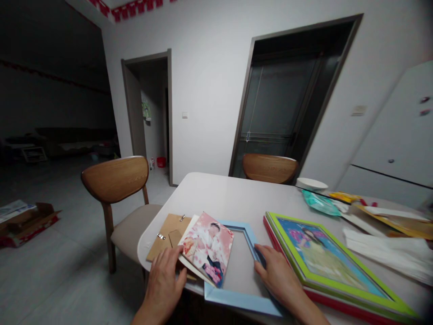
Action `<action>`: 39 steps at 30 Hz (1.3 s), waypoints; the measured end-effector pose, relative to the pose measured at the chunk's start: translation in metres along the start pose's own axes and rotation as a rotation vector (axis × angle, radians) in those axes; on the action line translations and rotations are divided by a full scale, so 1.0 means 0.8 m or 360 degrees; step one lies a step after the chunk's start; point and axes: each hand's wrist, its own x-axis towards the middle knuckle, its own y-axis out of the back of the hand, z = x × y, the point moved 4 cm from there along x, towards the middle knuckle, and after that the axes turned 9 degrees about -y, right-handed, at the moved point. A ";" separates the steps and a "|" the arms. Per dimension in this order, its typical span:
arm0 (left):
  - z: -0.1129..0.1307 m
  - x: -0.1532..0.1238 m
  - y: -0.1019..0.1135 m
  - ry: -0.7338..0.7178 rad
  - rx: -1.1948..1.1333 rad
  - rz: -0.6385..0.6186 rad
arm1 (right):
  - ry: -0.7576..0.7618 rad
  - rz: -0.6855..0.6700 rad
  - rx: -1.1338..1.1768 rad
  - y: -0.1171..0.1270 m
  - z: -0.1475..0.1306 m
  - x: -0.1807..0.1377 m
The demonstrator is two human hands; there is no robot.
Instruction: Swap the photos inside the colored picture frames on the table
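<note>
A printed photo (208,253) with pink flowers lies tilted over the left part of a light blue picture frame (243,301), with a cream-white card under it. My left hand (164,275) is at the photo's left corner, its fingertips on the edge and its thumb lower down by the card. Partly beneath these is a brown backing board (169,225) with metal clips. My right hand (279,273) grips the right side of the blue frame, thumb towards the opening. Part of that side is hidden by the hand.
Right of my right hand, a green picture frame (309,268) with a picture lies on a red frame (341,301). Farther right are white paper (385,250), a teal packet (320,203) and a white bowl (311,183). Wooden chairs (117,178) (269,168) stand around the white table (216,192).
</note>
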 end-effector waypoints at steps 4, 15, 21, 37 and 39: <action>0.009 0.007 -0.001 -0.0169 0.0291 0.0041 | 0.0081 0.0092 0.0064 0.009 -0.023 -0.004; 0.038 0.056 -0.013 -0.0390 -0.0162 -0.0147 | 0.0067 -0.0192 0.1126 0.008 -0.073 -0.006; 0.027 0.070 0.002 0.0385 -0.1405 0.0457 | -0.0314 -0.0625 0.1730 0.008 -0.092 -0.004; 0.072 0.021 -0.041 0.0083 -0.0905 -0.0281 | -0.0468 -0.0336 0.1249 0.024 -0.013 0.040; 0.083 0.016 -0.046 -0.0109 -0.0780 -0.0483 | -0.0431 -0.0253 0.1084 0.014 -0.011 0.043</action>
